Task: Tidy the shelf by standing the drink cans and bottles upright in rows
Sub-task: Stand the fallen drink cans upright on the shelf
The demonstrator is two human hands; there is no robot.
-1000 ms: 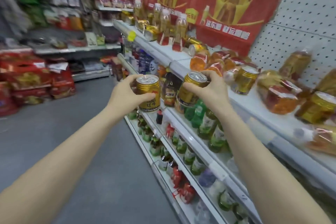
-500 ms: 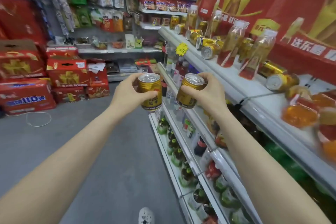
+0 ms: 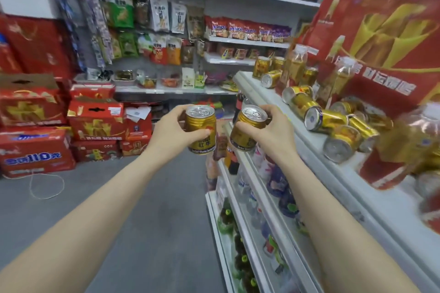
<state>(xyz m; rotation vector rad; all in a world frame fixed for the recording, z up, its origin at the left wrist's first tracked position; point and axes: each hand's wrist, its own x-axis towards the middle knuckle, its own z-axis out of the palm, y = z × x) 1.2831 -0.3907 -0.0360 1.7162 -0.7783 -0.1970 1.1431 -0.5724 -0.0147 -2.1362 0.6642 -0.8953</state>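
At frame centre, your left hand (image 3: 172, 131) wraps its grip round an upright gold can (image 3: 201, 131); your right hand (image 3: 270, 134) grasps a second can (image 3: 247, 131), tilted, just left of the shelf (image 3: 314, 157) edge.

You are holding 2 cans side by side before you, over the aisle floor (image 3: 142, 209). Your left hand (image 3: 173, 131) is gripping the left can (image 3: 201, 129) upright. Your right hand (image 3: 273, 135) is gripping the right can (image 3: 247, 128), which is tilting with its top toward the top shelf (image 3: 333, 173). The 2 cans are sitting near each other, not touching.

The top shelf is running along your right. Fallen cans (image 3: 326, 119) are lying on it, and upright cans (image 3: 262, 66) and bottles (image 3: 295, 64) are standing at its far end. A display box (image 3: 381, 38) is standing behind them. Lower shelves (image 3: 276, 178) are sitting beneath, carrying bottles.

Stacked cartons (image 3: 95, 121) are resting on the floor to your left. Snack packets (image 3: 154, 21) are hanging on the rack behind.
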